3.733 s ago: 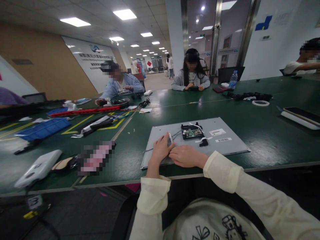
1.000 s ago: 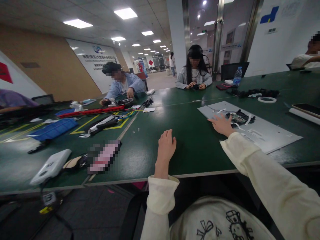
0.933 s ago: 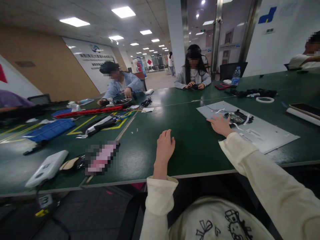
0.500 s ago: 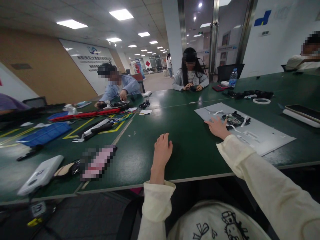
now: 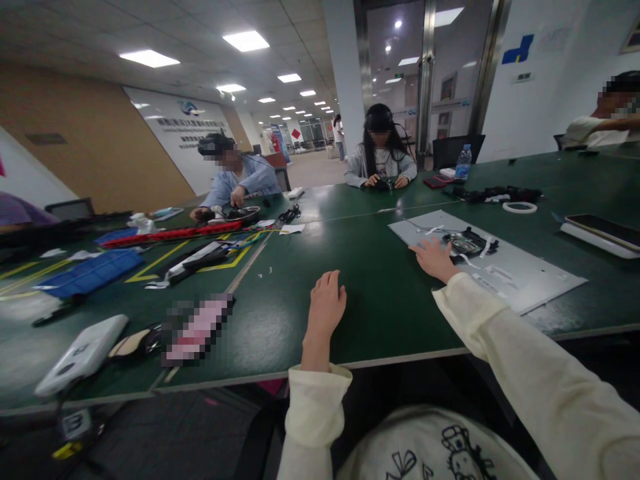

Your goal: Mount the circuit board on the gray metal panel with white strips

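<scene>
My left hand (image 5: 327, 303) rests on the green table (image 5: 280, 313), fingers loosely stretched forward and thumb slightly apart, with nothing in it. Farther right, my right hand (image 5: 435, 259) lies with spread fingers on the left edge of a flat grey panel (image 5: 530, 273). On that panel, just beyond the fingertips, is a dark circuit board assembly (image 5: 470, 241) with white strips and a thin cable attached. The underside of both palms is hidden.
Right of the panel lies a phone (image 5: 607, 230) on a white box; behind are a white ring (image 5: 520, 207) and a water bottle (image 5: 463, 162). Leftward are a pink pixelated object (image 5: 200, 330), a white device (image 5: 83, 353) and a blue bin (image 5: 93, 272). Two people sit across the table.
Both my hands keep their places on the table and panel. The view has tilted slightly. Across the table, one person's hands have shifted a little around a dark object.
</scene>
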`<action>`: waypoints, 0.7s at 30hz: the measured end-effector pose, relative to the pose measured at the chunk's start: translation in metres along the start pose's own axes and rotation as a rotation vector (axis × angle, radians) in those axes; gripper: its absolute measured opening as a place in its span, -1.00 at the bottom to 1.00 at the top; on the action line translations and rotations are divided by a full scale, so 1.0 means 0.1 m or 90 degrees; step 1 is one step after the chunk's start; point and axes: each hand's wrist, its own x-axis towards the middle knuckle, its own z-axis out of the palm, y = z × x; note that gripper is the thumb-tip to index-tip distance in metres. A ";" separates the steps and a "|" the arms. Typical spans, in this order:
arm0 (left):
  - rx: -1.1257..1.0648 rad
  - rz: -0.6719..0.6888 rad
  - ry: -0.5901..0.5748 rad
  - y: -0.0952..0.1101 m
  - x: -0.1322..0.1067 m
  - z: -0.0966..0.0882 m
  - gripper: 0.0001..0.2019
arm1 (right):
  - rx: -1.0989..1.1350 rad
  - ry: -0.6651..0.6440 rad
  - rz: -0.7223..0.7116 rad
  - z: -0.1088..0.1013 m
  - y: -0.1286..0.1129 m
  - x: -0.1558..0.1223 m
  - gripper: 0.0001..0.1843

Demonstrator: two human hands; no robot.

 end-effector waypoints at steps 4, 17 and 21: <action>0.003 0.006 -0.006 0.01 0.00 -0.02 -0.62 | -0.008 0.003 -0.007 -0.01 0.00 0.00 -0.47; -0.002 0.010 -0.005 -0.02 -0.01 0.01 -0.63 | 0.012 -0.017 -0.004 -0.01 0.01 0.00 -0.45; 0.005 0.009 -0.013 -0.01 0.00 0.01 -0.63 | 0.018 -0.023 -0.005 -0.01 0.01 0.00 -0.46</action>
